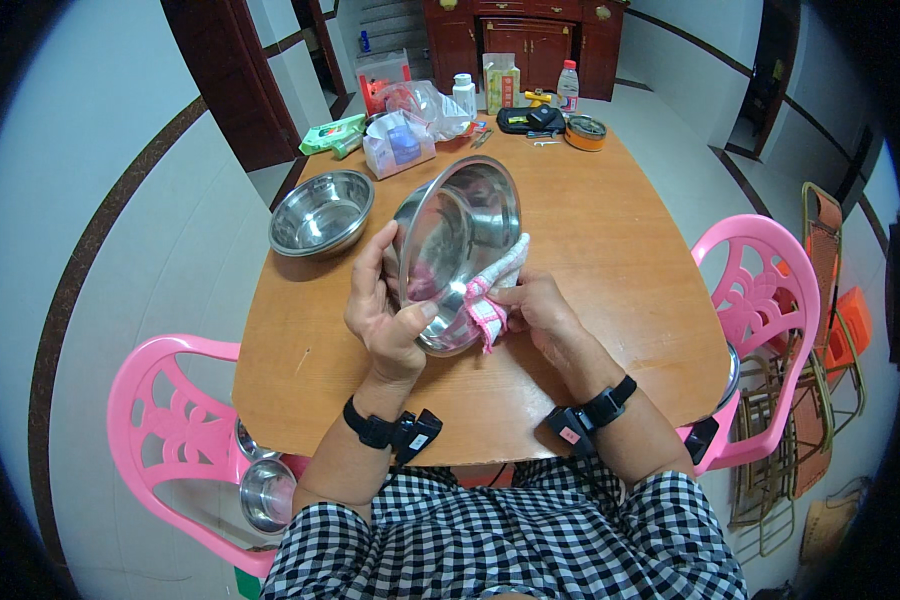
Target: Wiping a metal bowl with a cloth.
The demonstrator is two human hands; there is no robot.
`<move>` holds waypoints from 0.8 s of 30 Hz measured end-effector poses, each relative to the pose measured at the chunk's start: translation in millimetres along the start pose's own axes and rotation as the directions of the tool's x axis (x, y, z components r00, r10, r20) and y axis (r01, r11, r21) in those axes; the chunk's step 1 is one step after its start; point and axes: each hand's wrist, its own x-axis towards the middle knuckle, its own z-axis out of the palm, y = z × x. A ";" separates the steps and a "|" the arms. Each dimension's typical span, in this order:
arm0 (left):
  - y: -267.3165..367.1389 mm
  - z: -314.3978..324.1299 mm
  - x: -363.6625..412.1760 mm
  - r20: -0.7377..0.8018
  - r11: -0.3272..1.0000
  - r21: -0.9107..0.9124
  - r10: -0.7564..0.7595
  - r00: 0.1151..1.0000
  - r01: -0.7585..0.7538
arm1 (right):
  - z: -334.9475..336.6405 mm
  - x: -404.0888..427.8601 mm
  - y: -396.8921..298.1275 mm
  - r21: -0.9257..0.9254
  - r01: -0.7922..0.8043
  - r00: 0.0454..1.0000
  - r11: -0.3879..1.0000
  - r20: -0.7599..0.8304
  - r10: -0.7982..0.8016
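A shiny stainless steel bowl (pixel 450 217) is tilted on its side above the wooden table (pixel 592 315), its inside turned partly towards me. My left hand (pixel 386 315) grips it by the left wall, thumb over the rim. In my right hand (pixel 544 307) is a white cloth with a pink checked edge (pixel 487 304), pressed over the bowl's right rim. Part of the cloth and some right-hand fingers are hidden behind the bowl. Another stainless steel bowl (pixel 322 214) stands upright on the table's left side, possibly stacked in a second one.
At the table's far end are a tissue pack (pixel 399 146), a white bottle (pixel 464 95), a black case (pixel 521 120), a round orange tin (pixel 586 133) and a water bottle (pixel 568 86). Pink chairs (pixel 184 420) flank the table; metal bowls (pixel 266 495) rest on the left one.
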 end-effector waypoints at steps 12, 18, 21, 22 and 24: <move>4.2 1.6 1.6 0.047 1.000 0.028 0.004 0.999 -0.006 | -2.3 -2.4 -12.8 -0.117 0.045 0.996 0.992 -0.075 -0.054; 0.4 -3.9 11.9 0.115 0.988 -0.039 -0.145 0.983 0.151 | -29.4 14.6 -18.2 -0.138 0.306 0.943 0.942 -0.095 -0.320; -3.5 -9.7 15.6 0.081 0.971 -0.070 -0.224 0.971 0.230 | -27.9 15.2 -17.7 -0.088 0.251 0.966 0.964 -0.041 -0.255; 1.2 -5.2 17.8 -0.005 0.951 -0.116 -0.288 0.958 0.286 | -24.9 13.8 -17.6 -0.014 0.209 0.978 0.978 -0.027 -0.209; -5.3 -6.0 18.0 -0.018 0.953 -0.106 -0.288 0.957 0.285 | -22.1 12.4 -17.2 0.023 0.229 0.972 0.973 -0.060 -0.227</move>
